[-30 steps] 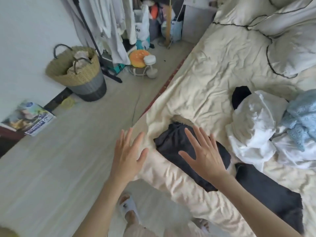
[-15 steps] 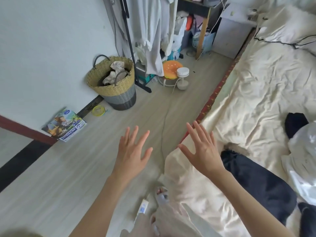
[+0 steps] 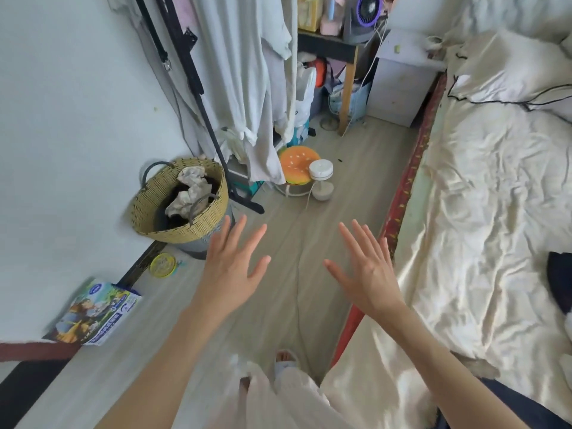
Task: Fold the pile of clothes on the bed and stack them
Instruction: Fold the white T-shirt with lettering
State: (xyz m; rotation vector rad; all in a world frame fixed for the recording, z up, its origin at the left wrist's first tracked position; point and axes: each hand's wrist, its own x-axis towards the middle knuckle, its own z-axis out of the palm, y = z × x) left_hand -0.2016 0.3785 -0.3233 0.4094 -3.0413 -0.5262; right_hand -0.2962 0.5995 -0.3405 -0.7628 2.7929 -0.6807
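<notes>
Both hands are held out in front of me with fingers spread and nothing in them. My left hand [image 3: 233, 267] hovers over the wooden floor. My right hand [image 3: 366, 270] hovers beside the left edge of the bed [image 3: 483, 218], which has a crumpled cream sheet. Only slivers of the clothes show: a black garment [image 3: 558, 277] at the right edge and a dark navy one [image 3: 532, 407] at the bottom right, partly behind my right forearm. The rest of the pile is out of frame.
A woven laundry basket [image 3: 182, 202] with crumpled items stands by the wall. A clothes rack with hanging white garments [image 3: 247, 88], an orange stool [image 3: 298, 164], a white round gadget [image 3: 322, 181], a magazine [image 3: 99, 311] and pillows [image 3: 507, 66] surround the floor strip.
The view has swung left, away from the bed and clothes, toward the floor and wall. My hands, earlier above the dark garment on the bed, stay spread and empty over the floor.
</notes>
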